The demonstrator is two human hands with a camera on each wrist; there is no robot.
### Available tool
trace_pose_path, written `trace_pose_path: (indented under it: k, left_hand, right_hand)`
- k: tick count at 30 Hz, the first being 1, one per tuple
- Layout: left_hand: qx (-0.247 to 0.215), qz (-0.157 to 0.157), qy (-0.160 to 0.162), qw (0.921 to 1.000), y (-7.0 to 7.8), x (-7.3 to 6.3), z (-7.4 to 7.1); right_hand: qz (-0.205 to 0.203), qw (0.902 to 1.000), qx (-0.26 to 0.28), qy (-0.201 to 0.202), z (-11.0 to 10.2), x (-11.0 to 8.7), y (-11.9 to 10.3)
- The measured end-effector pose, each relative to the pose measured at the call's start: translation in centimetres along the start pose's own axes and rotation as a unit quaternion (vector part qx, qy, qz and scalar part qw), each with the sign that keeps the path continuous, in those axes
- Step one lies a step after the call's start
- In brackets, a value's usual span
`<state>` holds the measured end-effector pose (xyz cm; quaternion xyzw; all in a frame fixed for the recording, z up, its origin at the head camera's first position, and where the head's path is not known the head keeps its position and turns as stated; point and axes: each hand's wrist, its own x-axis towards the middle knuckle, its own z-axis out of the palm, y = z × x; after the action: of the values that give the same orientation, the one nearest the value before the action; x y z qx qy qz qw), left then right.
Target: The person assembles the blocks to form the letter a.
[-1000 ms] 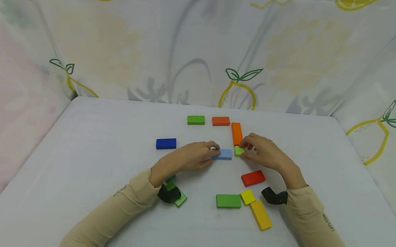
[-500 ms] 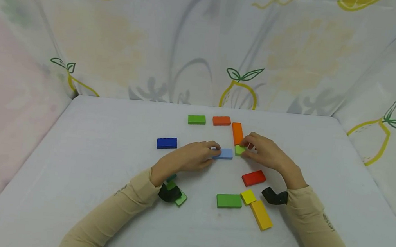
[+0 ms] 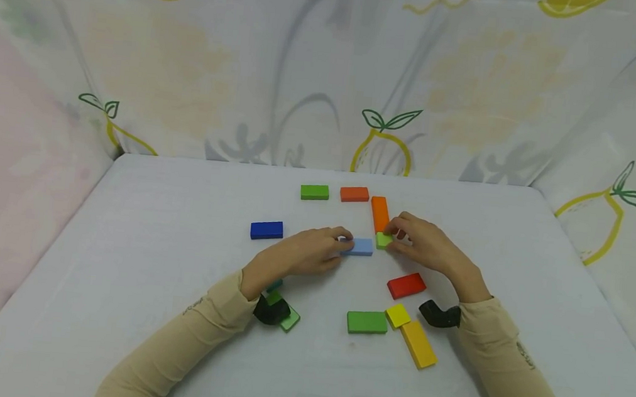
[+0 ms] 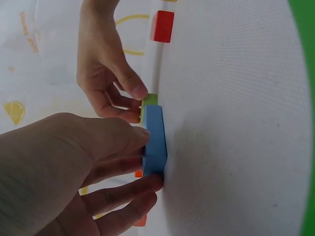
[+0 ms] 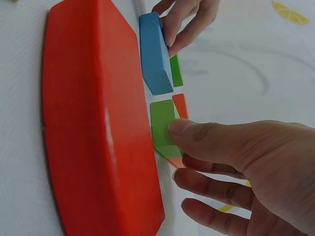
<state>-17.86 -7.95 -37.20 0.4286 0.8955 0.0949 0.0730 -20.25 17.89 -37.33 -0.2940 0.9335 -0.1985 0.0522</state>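
Observation:
In the head view, my left hand [image 3: 310,251] grips the left end of a light blue rectangular block [image 3: 361,247] lying on the white table. The left wrist view shows the thumb on one face of that blue block [image 4: 154,132] and fingertips around its end. My right hand [image 3: 427,244] pinches a small lime-green block [image 3: 383,241] between thumb and fingers. Only a narrow gap separates the two held blocks. An orange block [image 3: 380,214] lies just behind the lime-green one, touching or nearly so. In the right wrist view, the lime-green block [image 5: 162,123] stands close to the blue one.
Behind lie a green block [image 3: 315,192] and a red-orange block [image 3: 355,194]. A dark blue block [image 3: 266,230] is at left. Nearer are red [image 3: 406,286], green [image 3: 366,322] and yellow [image 3: 398,316] blocks, and an amber one [image 3: 419,344]. My left forearm partly hides several greenish blocks.

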Motion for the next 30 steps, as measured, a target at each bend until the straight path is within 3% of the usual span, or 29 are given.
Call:
trace_pose_path:
  k: [30]
  left_hand:
    - [-0.013, -0.003, 0.011, 0.9999, -0.16, 0.04, 0.17]
  right_hand:
    - [-0.002, 1.0000, -0.001, 0.003, -0.01, 0.07, -0.15]
